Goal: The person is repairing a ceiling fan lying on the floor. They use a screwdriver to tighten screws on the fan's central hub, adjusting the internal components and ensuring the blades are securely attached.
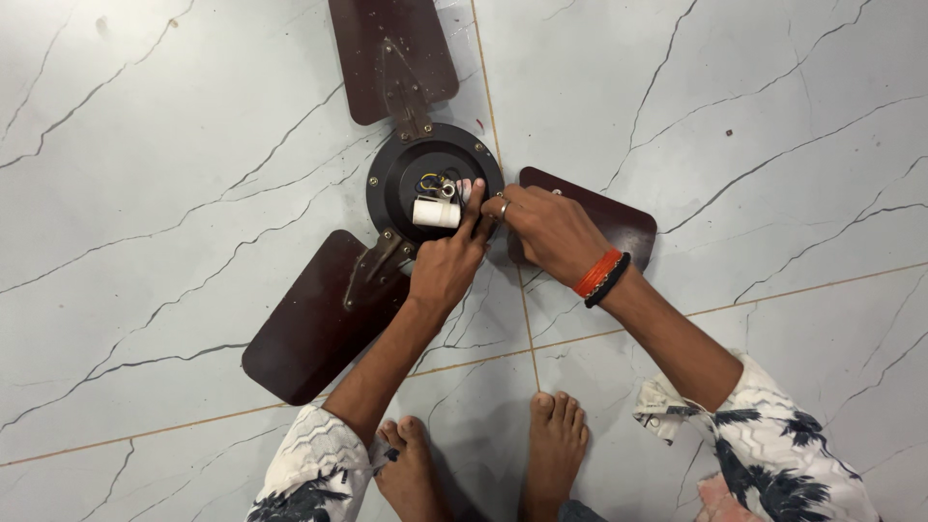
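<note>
Ceiling fan (425, 184) flat on tiled floor (145, 145). Left hand (447, 266) pinching white capacitor (437, 213) at motor hub; right hand (546, 227) curled, fingertips at wires (437, 183). Risk: tugged leads likely snapping.

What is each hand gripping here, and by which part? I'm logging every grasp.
Both the left hand and right hand pinch at the wires beside the white capacitor on the fan hub; the exact hold is hidden.

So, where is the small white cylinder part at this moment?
In the head view, the small white cylinder lies on the round black fan hub, above centre, beside coloured wires; the left hand touches its right end, and the right hand is just to its right.
</note>
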